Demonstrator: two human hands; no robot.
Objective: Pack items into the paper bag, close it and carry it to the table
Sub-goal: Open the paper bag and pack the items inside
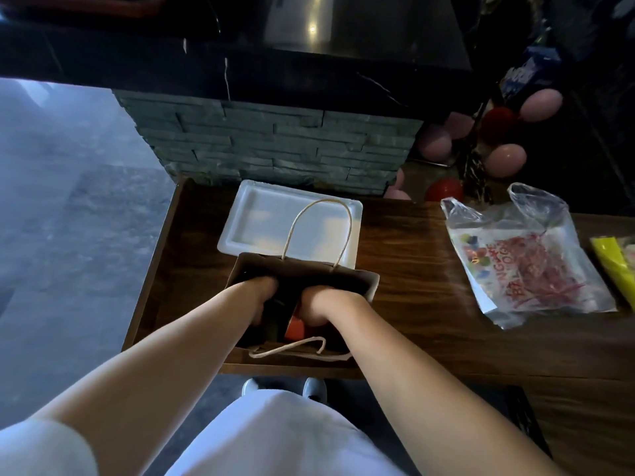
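Note:
A brown paper bag [369,286] with twine handles stands open on the dark wooden counter [429,304], near its front left corner. Both of my hands reach down into its mouth. My left hand [261,293] is sunk into the left half, its fingers hidden in the dark interior. My right hand [318,305] is in the right half, fingers also hidden. An orange-red item [295,329] shows inside the bag between my wrists. One handle [319,228] stands up at the far side, the other [292,348] lies flopped over the near rim.
A white foam tray [261,218] lies just behind the bag. A clear plastic bag with a red printed packet [525,262] lies to the right, a yellow packet [615,266] beyond it. Pink and red balloons [505,159] crowd the far right. A stone-clad wall [275,149] rises behind.

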